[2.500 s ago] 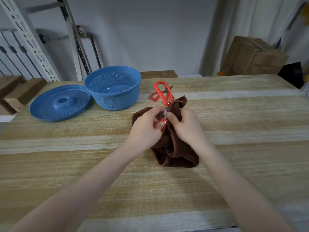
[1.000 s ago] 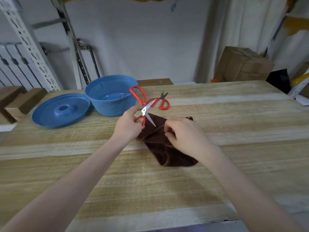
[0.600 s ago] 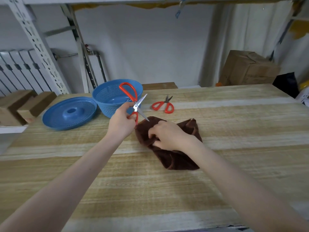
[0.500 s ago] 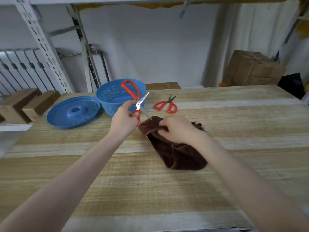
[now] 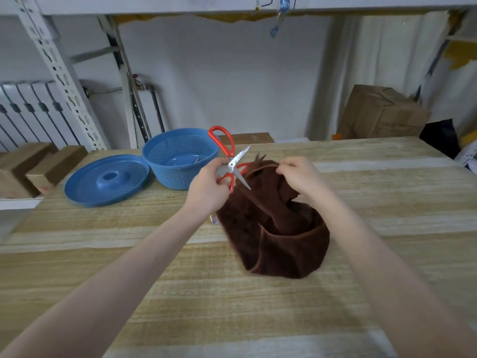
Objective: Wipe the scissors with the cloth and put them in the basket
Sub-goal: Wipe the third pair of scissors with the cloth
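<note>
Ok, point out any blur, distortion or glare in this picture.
Head view: soft, even light, faint shadows on the pale wooden table; wide-angle lens slants the white slotted shelf upright; forearms smear toward the bottom edge; red-handled steel scissors sharp, blades bright.

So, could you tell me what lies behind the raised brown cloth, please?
Small scissors: only the dark blade tips and a sliver of red handle show past the cloth's lifted edge; the rest is covered.
</note>
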Available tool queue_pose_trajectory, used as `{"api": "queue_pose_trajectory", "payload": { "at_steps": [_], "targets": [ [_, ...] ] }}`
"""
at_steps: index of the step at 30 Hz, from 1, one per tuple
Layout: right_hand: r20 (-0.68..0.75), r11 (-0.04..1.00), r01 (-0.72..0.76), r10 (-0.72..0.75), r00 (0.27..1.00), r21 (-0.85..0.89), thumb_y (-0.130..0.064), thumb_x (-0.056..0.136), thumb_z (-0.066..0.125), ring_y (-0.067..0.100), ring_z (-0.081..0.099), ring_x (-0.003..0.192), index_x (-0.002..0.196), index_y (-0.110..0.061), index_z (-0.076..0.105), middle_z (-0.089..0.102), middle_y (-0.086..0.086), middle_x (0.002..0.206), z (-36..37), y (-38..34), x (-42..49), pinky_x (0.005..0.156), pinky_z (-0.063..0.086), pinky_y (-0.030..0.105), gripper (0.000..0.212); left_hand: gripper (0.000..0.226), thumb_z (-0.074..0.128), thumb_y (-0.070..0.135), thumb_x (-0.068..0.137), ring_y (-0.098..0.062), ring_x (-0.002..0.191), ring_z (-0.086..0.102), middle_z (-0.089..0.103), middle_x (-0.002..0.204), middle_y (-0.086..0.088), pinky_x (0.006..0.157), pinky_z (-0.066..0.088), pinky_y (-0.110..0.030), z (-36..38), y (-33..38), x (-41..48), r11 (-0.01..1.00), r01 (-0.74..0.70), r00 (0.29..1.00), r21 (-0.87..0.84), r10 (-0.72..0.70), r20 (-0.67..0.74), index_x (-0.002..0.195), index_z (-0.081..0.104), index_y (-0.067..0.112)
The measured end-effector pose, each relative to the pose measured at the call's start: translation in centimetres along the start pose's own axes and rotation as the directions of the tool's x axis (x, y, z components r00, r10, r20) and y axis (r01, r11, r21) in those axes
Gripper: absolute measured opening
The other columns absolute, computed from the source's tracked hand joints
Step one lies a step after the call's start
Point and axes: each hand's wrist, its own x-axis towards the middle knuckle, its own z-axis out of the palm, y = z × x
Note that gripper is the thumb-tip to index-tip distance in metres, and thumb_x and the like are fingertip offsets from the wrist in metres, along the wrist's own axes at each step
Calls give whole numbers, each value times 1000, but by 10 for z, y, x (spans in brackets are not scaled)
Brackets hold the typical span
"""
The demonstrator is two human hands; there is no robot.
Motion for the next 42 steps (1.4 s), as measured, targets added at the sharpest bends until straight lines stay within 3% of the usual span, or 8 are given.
{"api": "queue_pose_trajectory", "payload": {
  "at_steps": [6,9,12,16,19,22,29,42],
  "targets": [
    [91,927,-90,60,994,365,-31,96,54,16,64,88,85,-10,72,73,9,89,16,8,-18,85,49,37,29,41,51,9,92,-32,87,64,66,85,-5,84,52,-43,15,-1,-5,998,-51,998,-43,52,20,127,53,32],
    [200,779,-206,106,974,592,-15,97,43,16,59,72,76,-13,64,64,-1,70,19,7,-19,70,48,31,29,43,51,7,92,-27,79,63,62,78,1,80,52,-41,19,-2,-7,995,-88,996,-52,89,19,127,53,31],
    [189,859,-129,38,981,495,-3,95,46,11,61,68,80,-12,63,64,-2,70,21,8,-21,66,49,25,25,43,52,4,91,-6,55,50,49,60,11,68,45,-30,23,-3,-9,991,-126,991,-53,128,39,127,55,27],
    [243,945,-51,-31,969,324,-27,98,55,-2,61,66,95,-17,68,67,-8,78,27,11,-25,55,44,11,16,45,52,-5,88,-10,52,51,52,55,17,61,39,-20,26,4,-17,980,-192,975,-61,197,102,120,58,26],
    [112,964,56,-88,990,259,-29,97,56,17,65,70,90,-2,70,70,11,78,36,9,-29,64,48,29,31,47,53,-3,88,-13,54,50,53,61,8,61,37,-20,24,5,-19,979,-198,973,-38,201,113,127,56,23],
    [-11,935,102,-104,994,341,-28,94,60,41,64,85,91,10,64,65,31,94,41,4,-31,81,49,52,38,47,53,-2,88,-5,47,42,44,54,11,58,35,-25,24,5,-15,976,-217,971,-27,219,101,127,56,25],
    [110,920,121,-174,979,374,-3,97,52,15,67,94,92,-24,69,72,-1,92,31,8,-34,91,51,30,27,46,54,3,89,-6,57,47,49,59,11,63,38,-27,20,5,-16,975,-221,970,-12,222,96,126,56,30],
    [-15,850,86,-91,996,519,-36,81,56,26,52,74,82,10,56,56,17,77,49,-2,-30,72,40,42,46,43,53,5,91,-17,69,58,55,67,14,77,50,-32,18,14,-15,982,-190,978,12,188,91,129,55,27]
  ]
}}
